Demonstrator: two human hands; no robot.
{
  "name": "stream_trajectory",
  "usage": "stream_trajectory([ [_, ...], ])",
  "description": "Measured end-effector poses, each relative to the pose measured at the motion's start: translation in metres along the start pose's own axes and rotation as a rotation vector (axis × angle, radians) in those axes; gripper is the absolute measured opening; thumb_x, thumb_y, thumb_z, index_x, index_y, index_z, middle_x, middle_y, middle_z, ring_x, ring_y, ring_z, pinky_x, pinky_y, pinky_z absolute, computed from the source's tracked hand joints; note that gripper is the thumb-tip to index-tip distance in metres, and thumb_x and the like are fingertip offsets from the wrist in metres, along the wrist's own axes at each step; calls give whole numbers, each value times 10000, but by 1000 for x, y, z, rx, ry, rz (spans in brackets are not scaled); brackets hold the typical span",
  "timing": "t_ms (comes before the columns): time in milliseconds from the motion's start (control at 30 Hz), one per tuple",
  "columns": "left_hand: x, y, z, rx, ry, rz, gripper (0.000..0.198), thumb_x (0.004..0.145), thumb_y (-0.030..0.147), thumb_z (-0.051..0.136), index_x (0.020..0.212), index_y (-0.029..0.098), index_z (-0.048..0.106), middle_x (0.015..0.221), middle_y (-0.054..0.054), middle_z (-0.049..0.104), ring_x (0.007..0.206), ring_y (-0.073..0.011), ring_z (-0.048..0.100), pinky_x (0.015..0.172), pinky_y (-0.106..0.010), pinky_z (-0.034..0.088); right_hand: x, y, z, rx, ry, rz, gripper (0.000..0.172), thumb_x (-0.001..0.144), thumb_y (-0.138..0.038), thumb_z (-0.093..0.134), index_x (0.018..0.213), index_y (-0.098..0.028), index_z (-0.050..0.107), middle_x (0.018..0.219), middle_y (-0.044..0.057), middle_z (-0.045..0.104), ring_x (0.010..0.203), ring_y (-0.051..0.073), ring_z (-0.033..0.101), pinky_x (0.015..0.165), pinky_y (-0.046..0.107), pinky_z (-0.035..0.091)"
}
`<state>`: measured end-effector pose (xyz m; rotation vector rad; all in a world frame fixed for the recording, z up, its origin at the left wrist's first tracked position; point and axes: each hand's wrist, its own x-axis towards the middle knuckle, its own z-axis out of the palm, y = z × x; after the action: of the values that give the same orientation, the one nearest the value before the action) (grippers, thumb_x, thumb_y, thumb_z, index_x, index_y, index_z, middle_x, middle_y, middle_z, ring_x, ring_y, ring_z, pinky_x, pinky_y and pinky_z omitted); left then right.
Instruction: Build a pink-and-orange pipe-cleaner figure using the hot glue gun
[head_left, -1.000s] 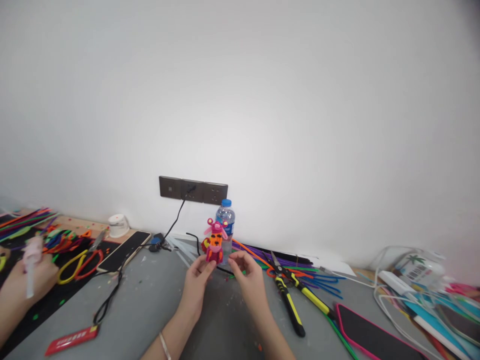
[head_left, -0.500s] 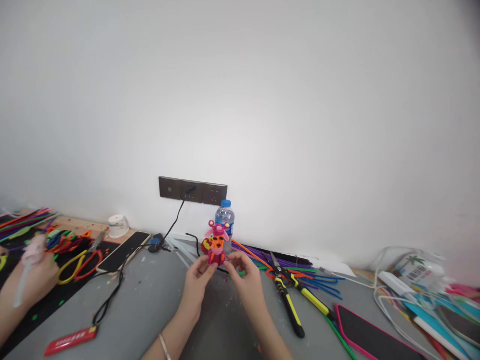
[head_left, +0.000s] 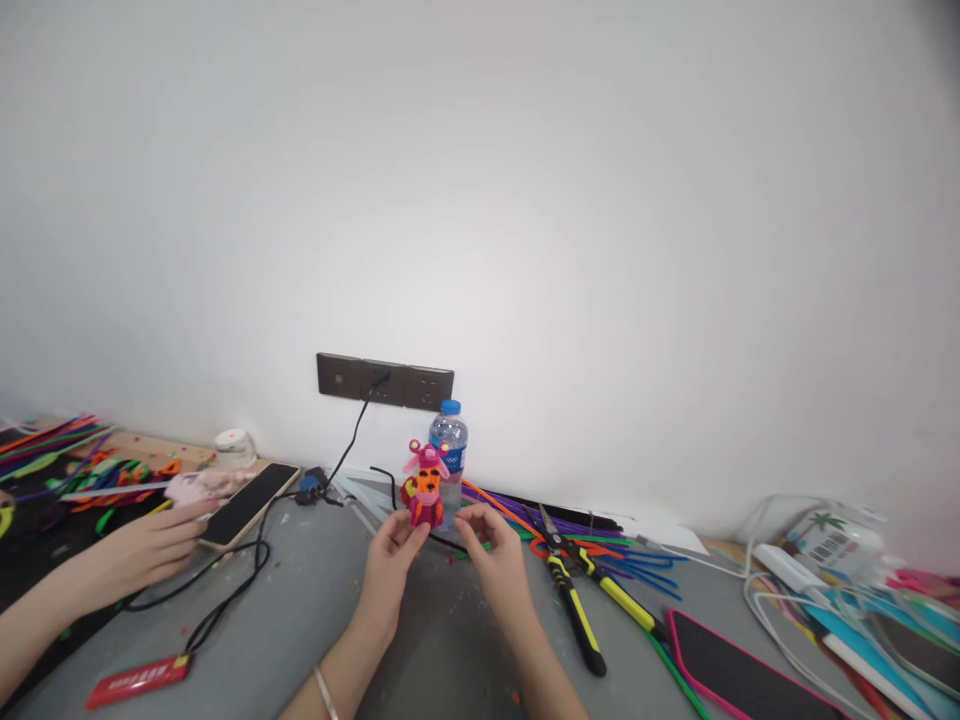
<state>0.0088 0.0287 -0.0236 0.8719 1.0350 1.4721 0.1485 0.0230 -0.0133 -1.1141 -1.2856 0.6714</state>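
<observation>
A small animal figurine (head_left: pixel 427 484) of pink, red and orange fuzzy stems stands upright in the middle, with dark marks on its orange front and round knobs on top. My left hand (head_left: pixel 391 560) grips it low down, thumb in front. Just right of it, my right hand (head_left: pixel 489 545) is closed, thumb and index finger drawn together. It is apart from the figurine, and whatever its fingertips hold is hidden or too small to name. A water bottle (head_left: pixel 449 450) with a blue cap stands behind the figurine, partly covered by it.
Yellow-and-black pliers (head_left: pixel 577 600) and pipe cleaners (head_left: pixel 637 565) lie right, near a pink-cased phone (head_left: pixel 739 670). Another person's hand (head_left: pixel 146 545) reaches toward a phone (head_left: pixel 251 503) at left. A black cable (head_left: pixel 262 550) runs near a red tag (head_left: pixel 139 682).
The figurine has shifted slightly left with my left hand, and my right fingers have come away from it. At left, the other person's hand has moved right, toward the phone.
</observation>
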Motion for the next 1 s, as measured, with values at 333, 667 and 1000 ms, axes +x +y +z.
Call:
stream_trajectory([
  [333, 2, -2, -1, -2, -71, 26, 363, 592, 392, 812, 837, 164, 671, 837, -57, 737, 711, -161, 611, 556, -205, 389, 6, 4, -7, 87, 14, 37, 259, 771, -425, 648, 767, -168, 619, 691, 31, 611, 606, 169, 530, 570, 264, 420],
  [667, -2, -1, 1, 5, -142, 101, 267, 639, 357, 796, 743, 178, 628, 745, -4, 674, 731, -161, 601, 679, -232, 447, 2, -3, -1, -8, -59, 1, 176, 780, -347, 644, 763, -172, 655, 714, 40, 662, 624, 175, 542, 572, 262, 410],
  [1000, -1, -5, -1, 54, -172, 151, 251, 683, 347, 766, 777, 175, 610, 782, -17, 674, 776, -181, 613, 723, -253, 455, 1, -5, -1, -24, -50, 9, 166, 778, -338, 654, 768, -173, 654, 707, 35, 659, 627, 175, 536, 574, 257, 408],
])
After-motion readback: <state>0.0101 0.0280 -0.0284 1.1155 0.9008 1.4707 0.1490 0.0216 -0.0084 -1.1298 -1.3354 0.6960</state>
